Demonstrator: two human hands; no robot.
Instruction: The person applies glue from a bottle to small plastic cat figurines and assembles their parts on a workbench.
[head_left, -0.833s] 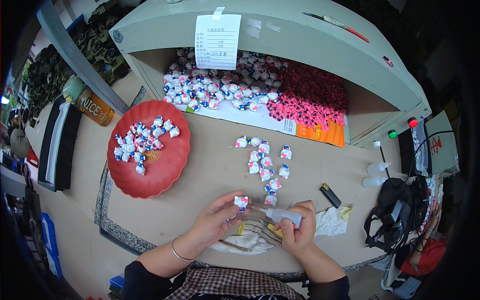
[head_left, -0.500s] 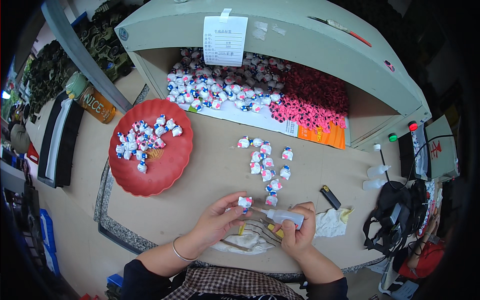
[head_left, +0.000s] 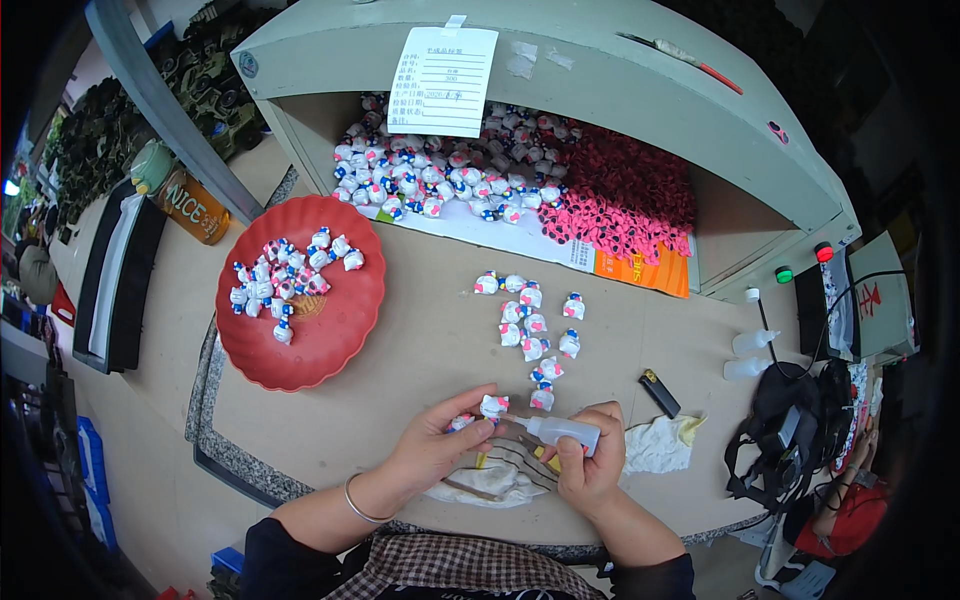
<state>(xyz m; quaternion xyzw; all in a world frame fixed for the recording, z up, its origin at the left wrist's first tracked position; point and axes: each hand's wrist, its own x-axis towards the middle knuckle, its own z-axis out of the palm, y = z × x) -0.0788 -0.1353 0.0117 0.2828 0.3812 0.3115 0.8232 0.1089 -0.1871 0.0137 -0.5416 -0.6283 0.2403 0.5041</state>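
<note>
My left hand pinches a small white toy figure with pink and blue parts, just above the table's near edge. My right hand grips a small squeeze bottle lying sideways, its thin nozzle pointing left at the figure. Under both hands lies a stained cloth. Several more figures stand in a loose cluster on the table beyond my hands.
A red plate at the left carries several figures. A grey-green box at the back holds heaps of white figures and red-pink pieces. A black lighter, crumpled cloth and two clear bottles lie right.
Both hands have stayed in place with the figure and bottle; the nozzle remains at the figure. Only the camera view shifted slightly.
</note>
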